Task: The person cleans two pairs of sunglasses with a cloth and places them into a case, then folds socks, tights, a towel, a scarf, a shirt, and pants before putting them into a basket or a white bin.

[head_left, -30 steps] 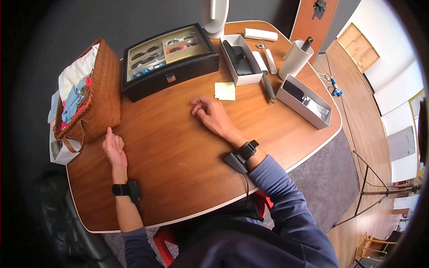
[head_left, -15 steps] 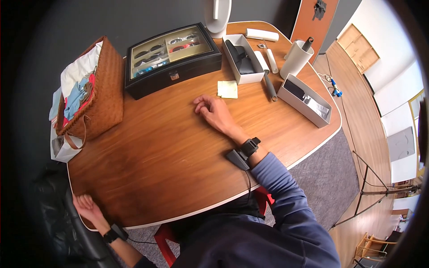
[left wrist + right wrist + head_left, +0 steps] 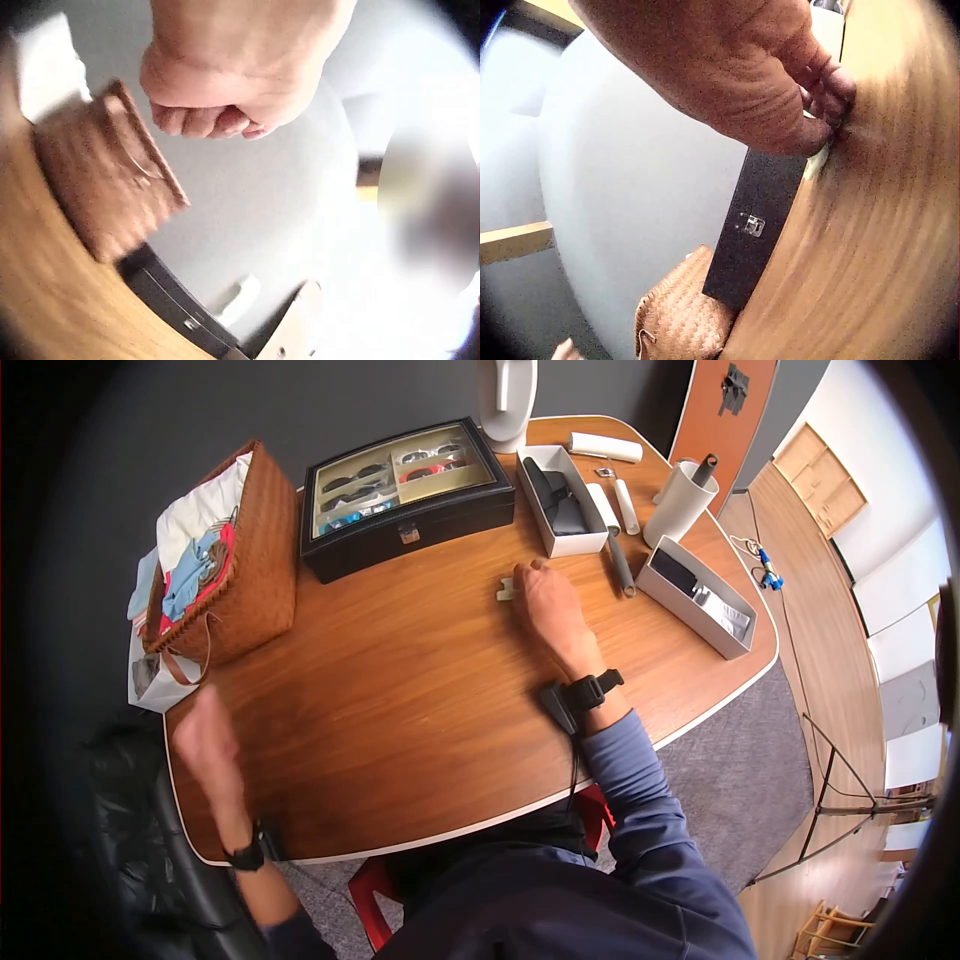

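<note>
My right hand (image 3: 552, 615) is low over the table, thumb and fingers pinching a small pale yellow paper sheet (image 3: 505, 591). In the head view a corner of the sheet sticks out left of the fingers. The right wrist view shows the sheet (image 3: 817, 162) at the thumb tip, close to the wood; most of it is hidden by the hand. My left hand (image 3: 208, 745), blurred, is over the table's left end with nothing in it. Its fingers (image 3: 196, 122) are loosely curled in the left wrist view. Nearest to it is a woven basket (image 3: 265, 575) of clothes.
A black glasses case (image 3: 440, 525) with a clear lid stands at the back. Right of it are an open white box (image 3: 578, 546), a grey-handled roller (image 3: 621, 565), a white cylinder (image 3: 683, 510) and another white box (image 3: 700, 615). A white bag (image 3: 160, 695) is beside the basket.
My right hand has moved right onto the yellow sheet and now pinches it. My left hand dropped to the table's front left edge, then rose back over the table. The head view has shifted slightly.
</note>
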Demonstrator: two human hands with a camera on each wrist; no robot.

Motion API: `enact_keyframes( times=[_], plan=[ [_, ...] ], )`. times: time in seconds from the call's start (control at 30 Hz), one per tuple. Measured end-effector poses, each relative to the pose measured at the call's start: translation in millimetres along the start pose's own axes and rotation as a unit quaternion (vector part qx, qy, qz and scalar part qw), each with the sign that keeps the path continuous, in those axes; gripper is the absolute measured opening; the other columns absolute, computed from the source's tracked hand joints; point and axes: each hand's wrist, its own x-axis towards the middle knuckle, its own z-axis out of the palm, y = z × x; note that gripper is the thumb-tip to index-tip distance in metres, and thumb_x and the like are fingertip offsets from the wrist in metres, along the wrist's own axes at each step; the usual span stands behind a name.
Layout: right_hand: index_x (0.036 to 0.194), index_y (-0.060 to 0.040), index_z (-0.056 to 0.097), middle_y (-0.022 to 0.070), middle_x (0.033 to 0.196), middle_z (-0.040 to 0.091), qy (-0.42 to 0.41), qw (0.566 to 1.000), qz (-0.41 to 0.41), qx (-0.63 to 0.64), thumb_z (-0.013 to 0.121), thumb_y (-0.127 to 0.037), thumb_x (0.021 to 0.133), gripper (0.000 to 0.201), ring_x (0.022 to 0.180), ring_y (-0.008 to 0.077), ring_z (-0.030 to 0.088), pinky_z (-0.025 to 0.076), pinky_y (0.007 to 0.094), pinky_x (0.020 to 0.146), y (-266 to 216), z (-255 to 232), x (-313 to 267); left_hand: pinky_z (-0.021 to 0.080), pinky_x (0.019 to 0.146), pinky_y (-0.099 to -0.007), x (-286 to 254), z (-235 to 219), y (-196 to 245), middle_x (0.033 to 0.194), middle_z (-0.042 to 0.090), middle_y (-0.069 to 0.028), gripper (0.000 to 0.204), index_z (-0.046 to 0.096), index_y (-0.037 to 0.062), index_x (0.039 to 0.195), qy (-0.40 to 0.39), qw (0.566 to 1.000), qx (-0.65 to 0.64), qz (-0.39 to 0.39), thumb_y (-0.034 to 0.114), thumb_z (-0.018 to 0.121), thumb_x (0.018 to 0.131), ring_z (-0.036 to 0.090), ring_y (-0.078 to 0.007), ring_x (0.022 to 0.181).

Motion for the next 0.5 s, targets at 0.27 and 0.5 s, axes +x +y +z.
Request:
enact_keyframes(
  times=[0.27, 0.5],
  plan=[
    [0.096, 0.0024, 0.064, 0.0259, 0.091, 0.067, 0.015, 1.0, -0.005, 0.025, 0.057, -0.005, 0.089, 0.012, 0.081, 0.0414, 0.07, 0.06, 0.0486, 0.071, -15.2, 3.9, -9.5, 0.051, 0.065, -0.048, 35.9, 337.8, 79.6, 0.079, 0.064, -0.0177, 0.047, 0.06, -0.0009, 0.081, -0.267, 0.834, 0.236, 0.422, 0.042, 0.071, 0.095, 0.066, -0.0375, 0.073],
    [0.087, 0.0042, 0.064, 0.0268, 0.085, 0.066, 0.062, 0.997, 0.0, 0.048, 0.062, -0.004, 0.082, 0.01, 0.076, 0.0423, 0.069, 0.059, 0.0492, 0.069, -17.1, 8.5, -7.3, 0.057, 0.088, -0.0508, 72.9, 462.8, 67.2, 0.109, 0.074, -0.026, 0.041, 0.076, -0.0028, 0.103, -0.346, 0.787, 0.431, 0.276, 0.036, 0.065, 0.094, 0.071, -0.0429, 0.104]
  ],
)
